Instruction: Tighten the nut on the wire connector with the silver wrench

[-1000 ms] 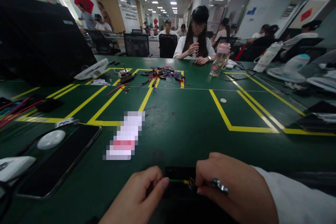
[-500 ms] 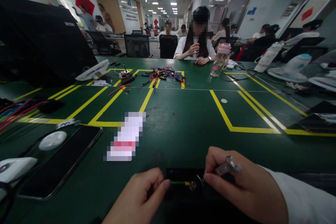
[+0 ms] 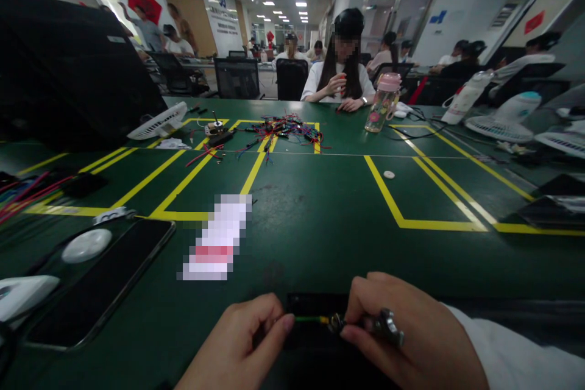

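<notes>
Near the bottom middle, my left hand (image 3: 244, 338) is closed in a pinch on a thin green-and-yellow wire (image 3: 308, 319). The wire runs right to a small round metal fitting (image 3: 336, 322), whose exact kind I cannot make out. My right hand (image 3: 406, 329) is closed around a silver open-end wrench (image 3: 390, 326); the wrench's jaw sticks out to the right above the knuckles. The thumb and forefinger of this hand touch or nearly touch the metal fitting. Below both hands lies a dark black object (image 3: 320, 353), its shape mostly lost in shadow.
A black phone (image 3: 103, 283) and a white round item (image 3: 86, 245) lie at left. A blurred paper slip (image 3: 217, 234) rests ahead. Farther off are tangled wires (image 3: 286, 128), a pink-lidded bottle (image 3: 384, 100), white fans (image 3: 500, 119) and a seated person (image 3: 338, 73).
My right hand has shifted slightly left and down to the metal fitting, and the wrench has turned with it. My left hand stays on the wire. The view has shifted a little.
</notes>
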Available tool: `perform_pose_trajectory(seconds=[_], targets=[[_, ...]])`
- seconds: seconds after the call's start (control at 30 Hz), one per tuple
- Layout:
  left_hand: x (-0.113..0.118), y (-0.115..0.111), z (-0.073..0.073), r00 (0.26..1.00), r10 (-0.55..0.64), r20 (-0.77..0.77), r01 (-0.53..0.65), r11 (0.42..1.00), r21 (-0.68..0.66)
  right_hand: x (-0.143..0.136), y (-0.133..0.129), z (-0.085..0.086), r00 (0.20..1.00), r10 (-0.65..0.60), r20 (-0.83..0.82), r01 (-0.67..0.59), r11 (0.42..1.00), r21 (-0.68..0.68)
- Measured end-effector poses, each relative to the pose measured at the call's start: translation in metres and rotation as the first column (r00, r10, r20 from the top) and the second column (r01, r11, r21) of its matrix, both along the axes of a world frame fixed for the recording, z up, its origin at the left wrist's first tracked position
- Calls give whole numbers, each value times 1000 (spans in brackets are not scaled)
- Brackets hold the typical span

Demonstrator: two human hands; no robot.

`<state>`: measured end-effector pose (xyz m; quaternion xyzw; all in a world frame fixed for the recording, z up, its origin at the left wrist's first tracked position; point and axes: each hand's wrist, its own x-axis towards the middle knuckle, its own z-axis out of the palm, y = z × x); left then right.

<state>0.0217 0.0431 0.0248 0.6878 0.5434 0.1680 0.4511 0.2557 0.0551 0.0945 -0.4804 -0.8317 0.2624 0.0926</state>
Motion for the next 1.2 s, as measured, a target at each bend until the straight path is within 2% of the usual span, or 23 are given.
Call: perform_pose_trajectory(seconds=[0.2,0.33,0.53,0.7,0.8,0.97,1.2], targets=[[1,1,3,1000,2,12,-2,1000,-12,-1,0,0,1000,17,8,-17,1000,-14],[1,2,6,1000,-17,10,17,1000,-3,-1,0,1,996,81,34,-82,996,20],[2,2,4,999,-31,-15,32,999,14,2,10,8,984,181,12,-180,982,-58],[2,3,2,1000,-22,-13,22,999,31,4,16,6,976,218,-15,-219,973,-76],[2,2,2,1000,-18,-8,18,999,29,7,18,7,982,186,-44,-189,979,-83],[2,1,4,1000,-16,-3,17,999,36,11,15,11,995,32,-99,-43,993,-112],[1,1,4,1000,-9,-5,9,1000,26,5,1,-6,986,-96,-133,93,995,-31]])
